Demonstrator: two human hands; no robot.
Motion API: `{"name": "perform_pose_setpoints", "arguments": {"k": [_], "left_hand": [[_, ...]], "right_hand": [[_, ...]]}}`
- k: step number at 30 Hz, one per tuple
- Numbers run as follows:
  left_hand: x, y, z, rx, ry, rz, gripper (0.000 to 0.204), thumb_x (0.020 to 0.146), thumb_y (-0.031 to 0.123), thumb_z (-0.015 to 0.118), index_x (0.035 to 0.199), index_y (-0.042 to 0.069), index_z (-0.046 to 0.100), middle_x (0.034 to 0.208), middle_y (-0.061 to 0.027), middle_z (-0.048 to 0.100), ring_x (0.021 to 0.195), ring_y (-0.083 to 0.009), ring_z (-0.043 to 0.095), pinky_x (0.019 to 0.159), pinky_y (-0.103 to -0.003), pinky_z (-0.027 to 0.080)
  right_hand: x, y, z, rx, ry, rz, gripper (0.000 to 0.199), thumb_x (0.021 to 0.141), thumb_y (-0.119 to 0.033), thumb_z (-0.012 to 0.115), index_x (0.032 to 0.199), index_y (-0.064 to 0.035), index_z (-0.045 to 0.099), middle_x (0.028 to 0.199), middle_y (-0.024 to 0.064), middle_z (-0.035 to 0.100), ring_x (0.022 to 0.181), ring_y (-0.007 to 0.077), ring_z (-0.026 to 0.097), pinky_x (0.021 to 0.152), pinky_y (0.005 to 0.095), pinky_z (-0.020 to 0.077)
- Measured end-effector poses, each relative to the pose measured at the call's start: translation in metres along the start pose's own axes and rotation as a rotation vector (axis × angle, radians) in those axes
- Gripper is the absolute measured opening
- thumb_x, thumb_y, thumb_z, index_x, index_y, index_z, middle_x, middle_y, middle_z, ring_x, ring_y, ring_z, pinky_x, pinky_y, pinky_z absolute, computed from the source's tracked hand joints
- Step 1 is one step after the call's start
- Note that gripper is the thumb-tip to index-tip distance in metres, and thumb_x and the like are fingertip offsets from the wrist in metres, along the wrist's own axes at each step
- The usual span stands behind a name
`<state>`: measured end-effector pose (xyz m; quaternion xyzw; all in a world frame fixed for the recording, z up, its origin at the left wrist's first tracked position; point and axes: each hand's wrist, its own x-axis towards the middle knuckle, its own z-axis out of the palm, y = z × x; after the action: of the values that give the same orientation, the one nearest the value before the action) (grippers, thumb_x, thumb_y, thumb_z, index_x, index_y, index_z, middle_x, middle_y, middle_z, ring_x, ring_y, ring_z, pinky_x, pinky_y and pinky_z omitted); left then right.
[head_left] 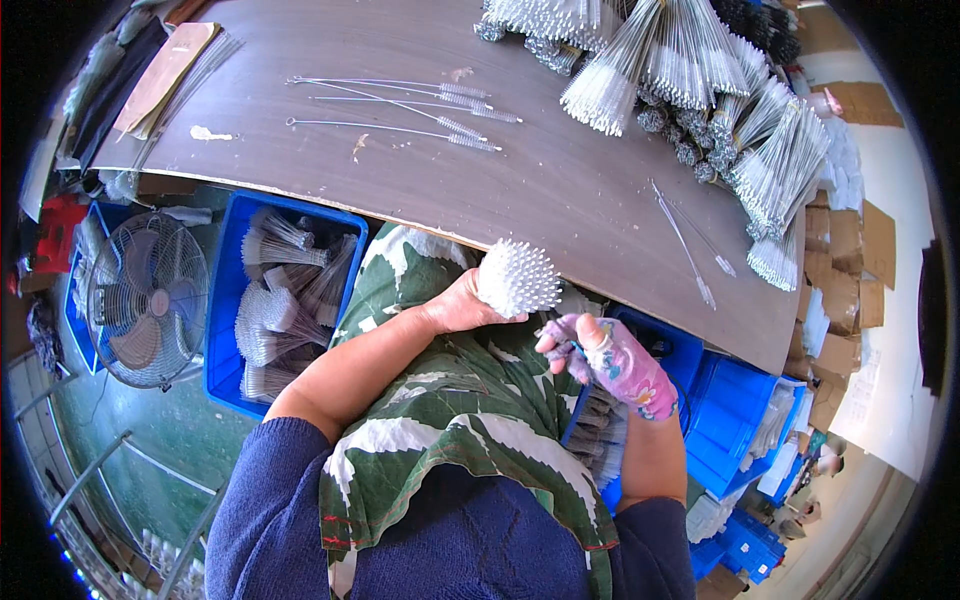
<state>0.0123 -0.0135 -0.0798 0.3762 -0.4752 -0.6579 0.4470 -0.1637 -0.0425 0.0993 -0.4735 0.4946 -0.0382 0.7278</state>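
Left hand [455,308] grips the brush bundle [518,278], bristles facing up-frame; the gloved right hand [615,362] waits lower right, loosely curled, empty.

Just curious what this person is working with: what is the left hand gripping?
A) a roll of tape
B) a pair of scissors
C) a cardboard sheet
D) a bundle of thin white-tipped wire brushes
D: the left hand is closed around a bundle of brushes, their white bristle tips fanning out toward the camera just beside the table edge.
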Motion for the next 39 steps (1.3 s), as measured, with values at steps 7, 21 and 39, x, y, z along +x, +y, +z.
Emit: {"name": "perform_pose_setpoints", "arguments": {"k": [7, 21, 39], "left_hand": [[-0.002, 0.007, 0.001, -0.066, -0.005, -0.004, 0.033, 0.071, 0.015, 0.076, 0.100, 0.006, 0.063, 0.097, 0.0005, 0.064, 0.092, -0.0074, 0.056, 0.087, -0.026, 0.043], [-0.003, 0.010, 0.001, -0.158, -0.025, -0.020, 0.032, 0.073, 0.011, 0.074, 0.102, 0.007, 0.063, 0.097, 0.0002, 0.065, 0.092, -0.0075, 0.056, 0.088, -0.027, 0.043], [-0.006, 0.009, 0.006, -0.263, 0.004, -0.007, 0.026, 0.076, 0.007, 0.071, 0.101, 0.006, 0.063, 0.098, -0.0004, 0.065, 0.093, -0.0090, 0.058, 0.086, -0.028, 0.045]], "right_hand": [[0.012, -0.014, -0.005, -0.318, 0.001, -0.028, 0.034, 0.091, -0.029, 0.047, 0.093, -0.0002, 0.064, 0.066, -0.0017, 0.052, 0.059, 0.0058, 0.047, 0.056, 0.0207, 0.0388], [0.024, -0.018, -0.002, -0.439, 0.017, -0.019, 0.028, 0.090, -0.024, 0.051, 0.087, -0.0010, 0.066, 0.065, -0.0013, 0.054, 0.056, 0.0058, 0.046, 0.054, 0.0219, 0.0395], [0.023, -0.010, 0.005, -0.380, -0.016, 0.010, 0.032, 0.091, -0.027, 0.049, 0.085, -0.0004, 0.065, 0.063, -0.0005, 0.053, 0.055, 0.0058, 0.045, 0.054, 0.0212, 0.0377]]}}
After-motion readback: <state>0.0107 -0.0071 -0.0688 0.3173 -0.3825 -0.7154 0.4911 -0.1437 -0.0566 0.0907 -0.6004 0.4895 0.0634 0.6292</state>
